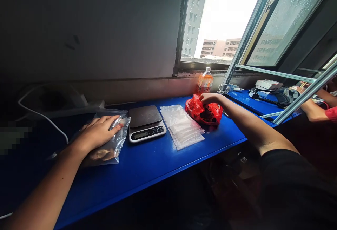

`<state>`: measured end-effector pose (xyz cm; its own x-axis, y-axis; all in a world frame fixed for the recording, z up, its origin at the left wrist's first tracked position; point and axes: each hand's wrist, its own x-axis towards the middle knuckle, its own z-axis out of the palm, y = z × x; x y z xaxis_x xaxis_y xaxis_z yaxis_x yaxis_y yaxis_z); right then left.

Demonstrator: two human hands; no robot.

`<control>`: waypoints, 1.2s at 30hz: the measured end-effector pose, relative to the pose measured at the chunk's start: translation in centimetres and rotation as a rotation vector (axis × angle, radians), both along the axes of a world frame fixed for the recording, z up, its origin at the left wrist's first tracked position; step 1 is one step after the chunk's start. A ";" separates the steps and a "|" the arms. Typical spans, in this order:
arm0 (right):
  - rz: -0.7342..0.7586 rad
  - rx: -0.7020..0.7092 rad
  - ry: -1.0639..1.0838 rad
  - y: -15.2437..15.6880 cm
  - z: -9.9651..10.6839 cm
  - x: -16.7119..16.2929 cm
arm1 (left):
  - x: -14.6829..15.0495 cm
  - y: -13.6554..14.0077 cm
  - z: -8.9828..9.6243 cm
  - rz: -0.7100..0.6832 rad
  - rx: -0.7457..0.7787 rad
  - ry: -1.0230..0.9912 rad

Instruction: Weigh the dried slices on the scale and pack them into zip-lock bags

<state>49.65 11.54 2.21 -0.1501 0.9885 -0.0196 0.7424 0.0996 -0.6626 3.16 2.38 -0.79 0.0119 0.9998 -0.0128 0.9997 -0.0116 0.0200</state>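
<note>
My left hand (pixel 101 130) lies flat, fingers spread, on a clear plastic bag (pixel 119 142) with brownish contents I cannot make out. Just right of it stands a kitchen scale (pixel 144 114) with a dark weighing plate and a lit display, its digits too small to read. Several flat, clear plastic bags (pixel 181 128) lie in an overlapping pile beside the scale. At the far side of that pile, my right hand (pixel 210 98) bends down over the rim of a red plastic bag (pixel 193 109), its fingers curled at the bag and its fingertips hidden. Dark contents show in the red bag's mouth.
A bottle of orange drink (pixel 204 80) stands behind the red bag by the window. The blue table (pixel 158 163) ends at a front edge. Metal frame bars (pixel 276 73) rise at right, near cables and boxes (pixel 268 84). Another person's arm (pixel 313 109) shows at far right.
</note>
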 end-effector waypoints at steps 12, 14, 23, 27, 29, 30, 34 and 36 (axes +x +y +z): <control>-0.131 0.645 -0.162 -9.8 -3.2 2.5 | 0.1 0.1 0.0 0.003 -0.018 0.019; -0.124 0.723 -0.179 -11.6 -4.0 1.8 | 0.0 0.2 0.0 0.008 -0.016 0.018; 0.014 0.755 -0.012 -13.6 -2.7 -6.1 | -0.7 0.4 -0.6 -0.021 0.035 -0.005; 0.279 0.703 0.240 -10.4 -3.2 -12.5 | -0.8 0.1 -0.8 -0.036 0.055 -0.021; 0.366 0.579 0.447 -8.3 -3.4 -15.6 | -0.6 -0.2 -0.7 -0.033 0.044 -0.022; 0.411 0.495 0.552 -7.3 -3.5 -17.0 | -0.5 -0.4 -0.6 -0.029 0.039 -0.023; 0.514 0.220 0.690 -4.7 -4.1 -20.7 | 0.0 -1.1 -0.2 -0.029 0.035 -0.025; 0.466 0.168 0.580 -4.4 -4.6 -21.4 | 0.1 -1.2 -0.2 -0.025 0.024 -0.022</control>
<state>28.28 7.17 -2.37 -0.4927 0.8033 0.3345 0.1368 0.4511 -0.8819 3.29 1.19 -0.96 0.0369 0.9992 0.0121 0.9985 -0.0374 0.0412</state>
